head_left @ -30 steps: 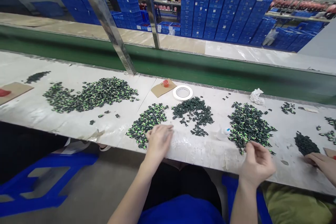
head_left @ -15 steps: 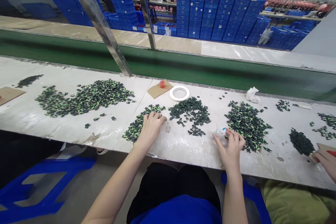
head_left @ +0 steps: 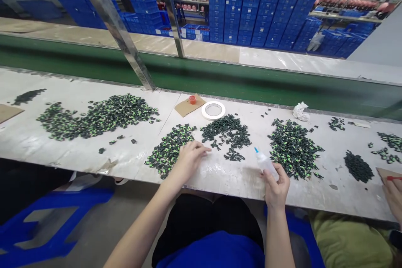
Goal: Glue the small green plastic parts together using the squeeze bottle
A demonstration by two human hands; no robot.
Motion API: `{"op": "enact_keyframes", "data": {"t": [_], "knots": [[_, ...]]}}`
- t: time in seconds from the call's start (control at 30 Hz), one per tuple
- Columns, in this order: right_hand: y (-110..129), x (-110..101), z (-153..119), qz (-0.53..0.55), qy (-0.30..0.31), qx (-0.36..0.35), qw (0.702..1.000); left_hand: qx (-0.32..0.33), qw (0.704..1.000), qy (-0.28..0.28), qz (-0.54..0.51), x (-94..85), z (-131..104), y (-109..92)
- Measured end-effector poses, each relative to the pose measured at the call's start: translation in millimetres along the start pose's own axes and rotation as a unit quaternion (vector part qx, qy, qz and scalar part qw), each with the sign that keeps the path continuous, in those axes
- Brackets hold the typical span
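My right hand [head_left: 277,182] is closed around a small white bottle [head_left: 266,165] whose blue tip points up and left, over the white tabletop [head_left: 220,176]. My left hand [head_left: 192,157] is at the right edge of a pile of black-and-green pieces [head_left: 166,150]; its fingers are bent toward the right, and whatever they may pinch is too small to make out. Between the hands, farther back, is a pile of plain dark pieces [head_left: 230,132]. Another black-and-green pile [head_left: 292,148] sits just beyond my right hand.
A roll of white tape [head_left: 213,110] and a red pot [head_left: 192,99] on cardboard [head_left: 185,108] stand behind the piles. Crumpled tissue [head_left: 300,111] lies back right. A metal post [head_left: 135,58] rises left. Another person's hand [head_left: 394,194] works at the far right.
The bottle has been lifted and tilted, its tip now pointing up-left. My left hand has moved right, off the top of the pile. The other person's hand now shows a red item more clearly.
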State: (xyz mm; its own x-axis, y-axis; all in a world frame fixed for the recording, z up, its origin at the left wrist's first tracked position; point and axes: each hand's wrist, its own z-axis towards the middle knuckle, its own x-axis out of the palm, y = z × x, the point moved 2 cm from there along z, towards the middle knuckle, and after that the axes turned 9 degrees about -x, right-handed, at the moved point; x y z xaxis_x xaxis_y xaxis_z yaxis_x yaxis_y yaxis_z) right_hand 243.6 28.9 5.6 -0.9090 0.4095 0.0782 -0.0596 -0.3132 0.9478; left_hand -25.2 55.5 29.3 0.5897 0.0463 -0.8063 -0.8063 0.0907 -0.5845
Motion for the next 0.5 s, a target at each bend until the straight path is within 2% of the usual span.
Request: {"op": "enact_keyframes", "data": {"t": [0.1,0.2,0.27,0.4,0.5], "knots": [[-2,4,-2,0.042,-0.035,0.025,0.998,0.010,0.992,0.031,-0.120,17.8,-12,-17],[-1,10,-5,0.037,-0.049,0.052,0.997,-0.025,0.980,0.045,-0.193,37.2,-22,-27],[1,15,-8,0.020,-0.046,0.069,0.996,-0.058,0.980,0.028,-0.186,45.8,-27,-30],[3,26,-13,-0.025,0.015,0.096,0.995,-0.089,0.984,-0.025,-0.149,49.1,-34,-26],[5,32,-15,-0.082,0.025,0.088,0.992,-0.077,0.983,-0.009,-0.167,46.5,-36,-20]]}}
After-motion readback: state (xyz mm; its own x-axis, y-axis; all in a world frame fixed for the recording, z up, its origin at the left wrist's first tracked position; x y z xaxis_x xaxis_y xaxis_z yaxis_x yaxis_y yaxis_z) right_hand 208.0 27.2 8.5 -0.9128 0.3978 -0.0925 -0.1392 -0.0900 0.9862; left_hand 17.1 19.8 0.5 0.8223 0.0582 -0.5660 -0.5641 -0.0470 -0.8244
